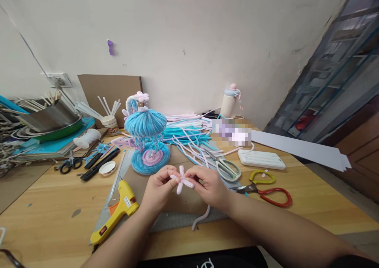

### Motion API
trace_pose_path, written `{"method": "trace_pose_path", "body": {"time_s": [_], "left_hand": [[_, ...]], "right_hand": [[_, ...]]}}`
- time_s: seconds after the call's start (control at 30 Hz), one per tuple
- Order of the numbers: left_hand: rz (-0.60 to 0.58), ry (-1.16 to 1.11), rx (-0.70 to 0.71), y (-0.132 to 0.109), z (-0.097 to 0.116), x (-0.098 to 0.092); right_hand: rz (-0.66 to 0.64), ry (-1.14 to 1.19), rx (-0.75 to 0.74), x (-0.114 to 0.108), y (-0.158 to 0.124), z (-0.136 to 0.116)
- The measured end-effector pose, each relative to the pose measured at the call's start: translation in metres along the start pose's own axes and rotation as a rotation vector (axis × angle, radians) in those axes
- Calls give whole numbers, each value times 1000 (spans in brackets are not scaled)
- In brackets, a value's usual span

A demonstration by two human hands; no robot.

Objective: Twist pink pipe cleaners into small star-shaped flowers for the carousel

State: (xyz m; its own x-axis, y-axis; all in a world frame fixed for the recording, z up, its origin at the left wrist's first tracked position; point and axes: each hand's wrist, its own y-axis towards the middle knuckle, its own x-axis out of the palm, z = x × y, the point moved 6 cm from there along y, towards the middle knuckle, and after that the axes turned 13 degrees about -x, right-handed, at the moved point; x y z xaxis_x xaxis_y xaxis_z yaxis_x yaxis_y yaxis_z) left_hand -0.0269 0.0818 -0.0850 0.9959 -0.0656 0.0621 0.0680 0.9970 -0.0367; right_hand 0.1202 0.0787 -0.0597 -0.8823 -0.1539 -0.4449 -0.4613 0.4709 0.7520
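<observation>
Both my hands pinch a small pink pipe-cleaner flower [181,181] above a brown cardboard sheet [180,200]. My left hand [158,189] grips its left petals with fingers closed. My right hand [209,186] pinches the right side. A loose pink pipe-cleaner piece [200,219] curls just below my right hand. Behind the flower stands a blue and pink pipe-cleaner jellyfish model [146,135].
A yellow glue gun [117,212] lies left of my hands. White-handled scissors [225,167] and red-and-yellow scissors [265,189] lie to the right. Blue and pink pipe cleaners [189,135] are heaped behind. Black scissors [69,163], a white box [261,159] and a metal pan [49,120] are also on the table.
</observation>
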Motion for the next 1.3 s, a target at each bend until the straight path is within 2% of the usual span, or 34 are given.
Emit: {"method": "trace_pose_path", "body": {"time_s": [1.3], "left_hand": [[-22,-41,-4,0,-1,1]], "right_hand": [[31,-3,61,3,-1,2]]}}
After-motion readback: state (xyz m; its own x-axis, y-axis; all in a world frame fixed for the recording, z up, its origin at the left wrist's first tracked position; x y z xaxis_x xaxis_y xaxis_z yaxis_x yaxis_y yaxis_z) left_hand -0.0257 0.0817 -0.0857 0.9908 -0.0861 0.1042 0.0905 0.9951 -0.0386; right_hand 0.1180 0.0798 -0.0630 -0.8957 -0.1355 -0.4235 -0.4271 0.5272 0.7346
